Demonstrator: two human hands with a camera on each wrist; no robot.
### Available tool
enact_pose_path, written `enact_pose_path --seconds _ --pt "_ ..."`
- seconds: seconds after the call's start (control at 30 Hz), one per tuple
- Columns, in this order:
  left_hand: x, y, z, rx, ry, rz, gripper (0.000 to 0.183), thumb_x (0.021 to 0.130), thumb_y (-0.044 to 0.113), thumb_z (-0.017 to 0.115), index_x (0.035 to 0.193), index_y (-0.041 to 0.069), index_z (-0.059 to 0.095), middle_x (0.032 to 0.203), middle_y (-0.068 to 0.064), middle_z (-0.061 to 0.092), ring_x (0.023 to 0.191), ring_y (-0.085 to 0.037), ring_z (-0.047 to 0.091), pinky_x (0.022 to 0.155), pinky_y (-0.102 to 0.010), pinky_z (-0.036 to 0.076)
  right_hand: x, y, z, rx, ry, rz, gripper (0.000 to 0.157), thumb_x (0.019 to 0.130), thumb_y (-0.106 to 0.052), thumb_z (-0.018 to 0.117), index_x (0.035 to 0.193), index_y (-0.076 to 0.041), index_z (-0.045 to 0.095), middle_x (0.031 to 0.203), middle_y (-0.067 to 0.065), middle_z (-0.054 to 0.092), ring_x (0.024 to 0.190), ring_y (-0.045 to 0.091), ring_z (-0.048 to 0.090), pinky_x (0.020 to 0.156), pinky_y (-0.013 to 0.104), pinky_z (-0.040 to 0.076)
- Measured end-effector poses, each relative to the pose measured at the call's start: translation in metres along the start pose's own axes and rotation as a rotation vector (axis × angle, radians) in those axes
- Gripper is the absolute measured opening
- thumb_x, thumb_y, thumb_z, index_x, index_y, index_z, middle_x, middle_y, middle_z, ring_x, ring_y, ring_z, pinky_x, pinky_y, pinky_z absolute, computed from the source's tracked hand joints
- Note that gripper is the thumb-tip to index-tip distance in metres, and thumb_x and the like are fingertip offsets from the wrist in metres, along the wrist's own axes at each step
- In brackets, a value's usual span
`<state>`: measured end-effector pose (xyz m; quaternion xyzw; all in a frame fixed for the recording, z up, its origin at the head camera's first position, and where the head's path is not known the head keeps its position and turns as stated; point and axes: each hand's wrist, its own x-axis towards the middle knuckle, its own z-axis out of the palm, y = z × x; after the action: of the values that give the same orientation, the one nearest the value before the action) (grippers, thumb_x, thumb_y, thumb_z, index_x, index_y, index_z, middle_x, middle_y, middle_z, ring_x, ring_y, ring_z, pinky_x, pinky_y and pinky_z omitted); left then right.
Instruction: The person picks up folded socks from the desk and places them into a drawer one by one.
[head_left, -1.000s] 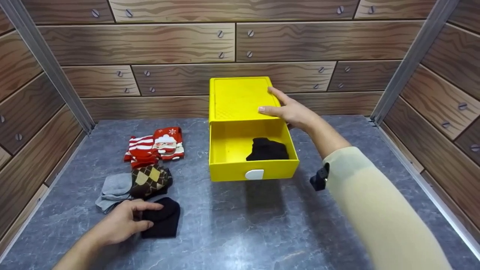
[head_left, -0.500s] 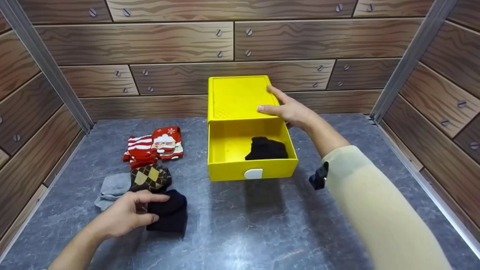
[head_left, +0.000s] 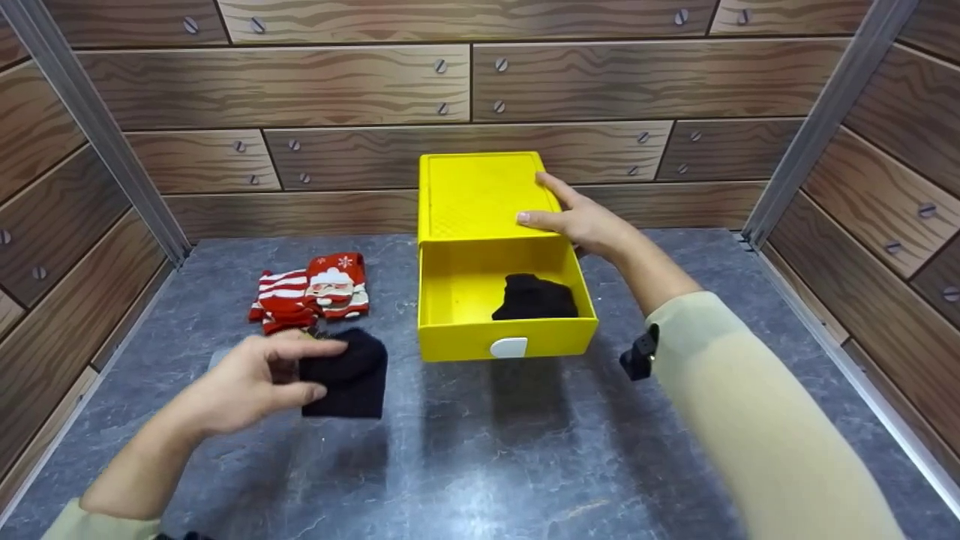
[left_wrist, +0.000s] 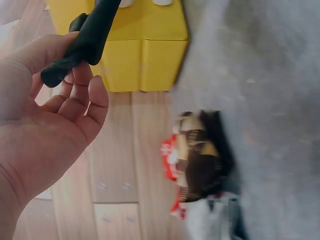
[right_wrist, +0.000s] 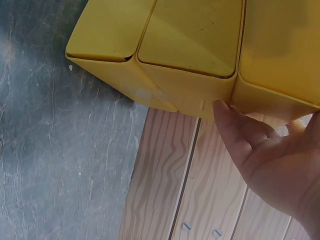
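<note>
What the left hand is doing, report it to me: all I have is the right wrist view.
Observer: The left hand pinches folded black socks between thumb and fingers.
Operator: Now tell me whether the yellow chest stands closed or open.
Observer: The head view shows its top drawer pulled out toward the person.
Operator: List what you can see inside that drawer.
Observer: One black bundle, which looks like socks too, lies near the right-hand wall.
</note>
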<state>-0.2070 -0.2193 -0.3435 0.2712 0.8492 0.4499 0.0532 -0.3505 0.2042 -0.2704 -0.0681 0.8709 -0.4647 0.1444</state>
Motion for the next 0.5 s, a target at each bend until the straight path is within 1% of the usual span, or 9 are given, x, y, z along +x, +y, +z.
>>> enact_pose_path --seconds 0.03,0.1,0.17,0.23,0.37,0.43,0.5 --pt "0.001 0.010 -0.002 0.034 0.011 0.007 0.047 0.082 0.002 0.076 0.127 0.010 0.066 0.111 -0.011 0.062 0.082 -0.022 0.057 0.065 -0.028 0.052 0.001 0.000 0.000 0.006 0.001 0.001 0.098 0.087 -0.050 0.068 0.157 -0.031 0.003 0.162 0.011 0.008 0.137 0.035 0.035 0.104 0.057 0.036" --pt "0.005 0.030 -0.008 0.064 0.020 0.022 0.046 0.082 -0.002 0.075 0.127 0.006 0.065 0.110 -0.012 0.063 0.074 -0.022 0.057 0.060 -0.028 0.052 0.002 0.002 -0.001 0.014 0.000 0.003 0.098 0.086 -0.050 0.069 0.157 -0.032 0.003 0.162 0.011 0.008 0.136 0.035 0.035 0.104 0.058 0.036" --pt "0.008 0.045 -0.014 0.057 0.024 0.035 0.047 0.082 -0.003 0.074 0.127 0.005 0.065 0.111 -0.013 0.063 0.069 -0.020 0.058 0.056 -0.027 0.052 0.002 0.002 0.000 0.016 -0.002 0.001 0.099 0.086 -0.050 0.069 0.157 -0.032 0.003 0.162 0.012 0.009 0.135 0.035 0.036 0.103 0.057 0.037" --pt "0.013 0.055 -0.020 0.045 0.028 0.052 0.047 0.082 -0.004 0.074 0.127 0.004 0.064 0.115 -0.014 0.062 0.069 -0.019 0.061 0.055 -0.026 0.053 -0.006 -0.006 0.000 0.016 -0.011 0.006 0.095 0.090 -0.045 0.067 0.158 -0.028 0.003 0.161 0.013 0.009 0.135 0.035 0.036 0.103 0.057 0.038" --pt "0.023 0.073 -0.029 0.069 0.048 0.118 0.048 0.083 -0.003 0.074 0.129 0.004 0.063 0.113 -0.013 0.062 0.071 -0.021 0.061 0.056 -0.024 0.051 -0.007 -0.008 0.001 -0.001 -0.008 0.007 0.095 0.090 -0.046 0.066 0.158 -0.028 0.002 0.162 0.011 0.010 0.136 0.034 0.035 0.102 0.056 0.039" --pt "0.029 0.080 -0.032 0.087 0.057 0.135 0.048 0.083 -0.001 0.074 0.130 0.005 0.063 0.110 -0.011 0.062 0.070 -0.023 0.060 0.055 -0.022 0.049 -0.007 -0.008 0.001 -0.004 -0.007 0.011 0.095 0.090 -0.047 0.066 0.158 -0.028 0.002 0.162 0.011 0.009 0.136 0.034 0.035 0.101 0.057 0.039" --pt "0.035 0.087 -0.033 0.079 0.054 0.138 0.049 0.084 0.000 0.074 0.131 0.006 0.062 0.109 -0.010 0.062 0.067 -0.025 0.060 0.052 -0.023 0.048 -0.007 -0.008 0.001 -0.001 -0.010 0.011 0.095 0.090 -0.046 0.066 0.158 -0.029 0.002 0.162 0.012 0.009 0.136 0.035 0.036 0.100 0.057 0.040"
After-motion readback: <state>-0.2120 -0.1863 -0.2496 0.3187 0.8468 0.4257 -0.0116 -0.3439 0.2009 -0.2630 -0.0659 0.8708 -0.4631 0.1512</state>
